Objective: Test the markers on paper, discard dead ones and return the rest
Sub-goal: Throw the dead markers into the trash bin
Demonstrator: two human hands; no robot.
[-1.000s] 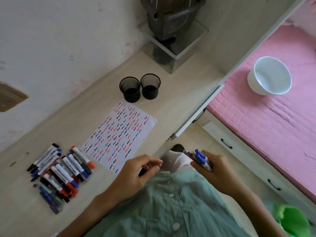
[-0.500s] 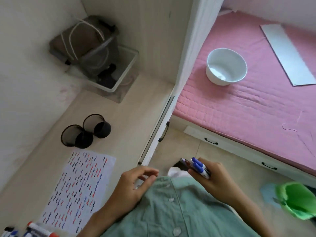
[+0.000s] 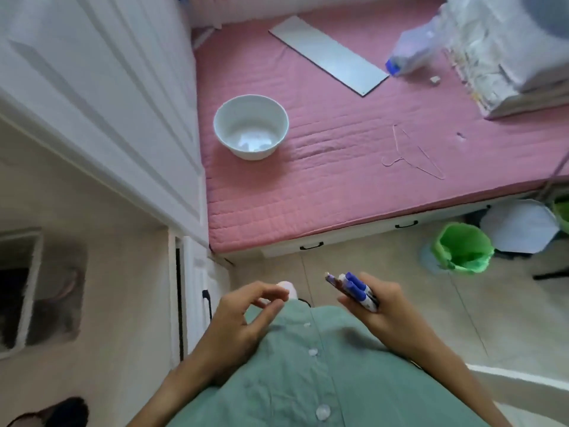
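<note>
markers in hand, facing the bin

right hand (image 3: pixel 381 306) grips a small bundle of blue-capped markers (image 3: pixel 354 289), smooth plastic barrels; left hand (image 3: pixel 246 315) holds nothing, fingers loosely curled. these look like dead ones bound for the green-lined bin (image 3: pixel 462 249) on the tiled floor; testing paper is out of view. glossy white bowl (image 3: pixel 251 126) sits on the quilted pink mattress (image 3: pixel 338 186).

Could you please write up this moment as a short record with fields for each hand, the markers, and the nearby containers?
right hand: right hand grips a bundle of markers
markers: blue caps visible; exact count unclear
left hand: left hand holds nothing, fingers loosely curled
bin: green-lined bin on the floor, to the right, beside the bed
bowl: white bowl on the pink bed cover
test paper: out of view
</note>
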